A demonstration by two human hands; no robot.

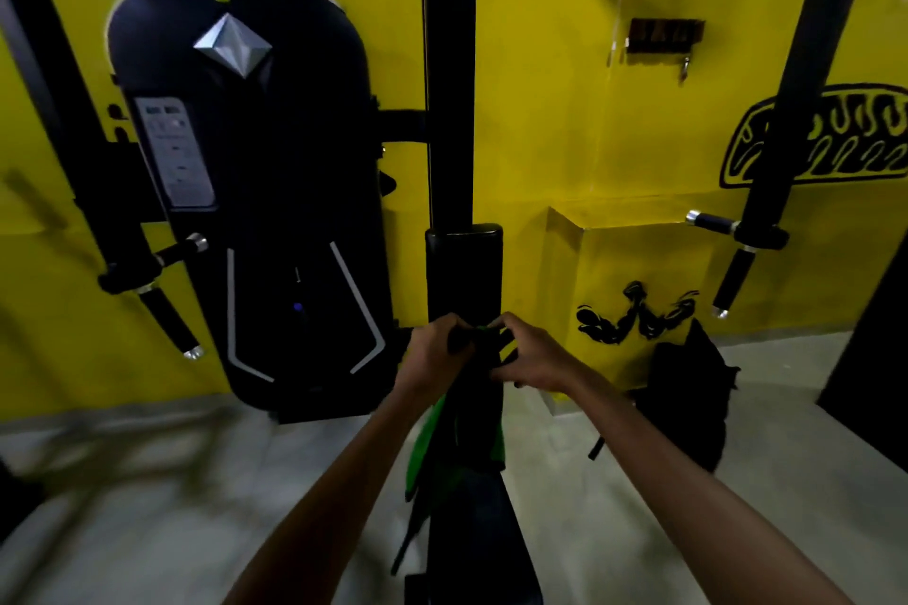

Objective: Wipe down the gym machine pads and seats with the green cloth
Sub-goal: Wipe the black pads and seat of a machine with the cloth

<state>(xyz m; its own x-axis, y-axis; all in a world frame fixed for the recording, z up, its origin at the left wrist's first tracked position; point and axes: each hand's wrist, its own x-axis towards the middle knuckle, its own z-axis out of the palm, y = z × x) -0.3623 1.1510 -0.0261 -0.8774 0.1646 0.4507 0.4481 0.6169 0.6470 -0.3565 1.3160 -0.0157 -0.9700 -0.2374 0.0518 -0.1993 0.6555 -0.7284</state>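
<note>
A black upright pad [463,270] stands on the machine's centre post, straight ahead of me. The green cloth [422,437] hangs down the front of the pad's lower part, dark in shadow with bright green edges. My left hand [435,349] grips the cloth's top left corner against the pad. My right hand [533,354] pinches the top right part of the cloth beside it. Both hands sit close together at the same height. The seat below is mostly hidden by my arms and the cloth.
A black weight-stack cover [255,192] stands left of the post. Handles [167,310] hang at left and handles [737,275] at right. A black bag [688,398] lies on the grey floor by the yellow wall [565,123].
</note>
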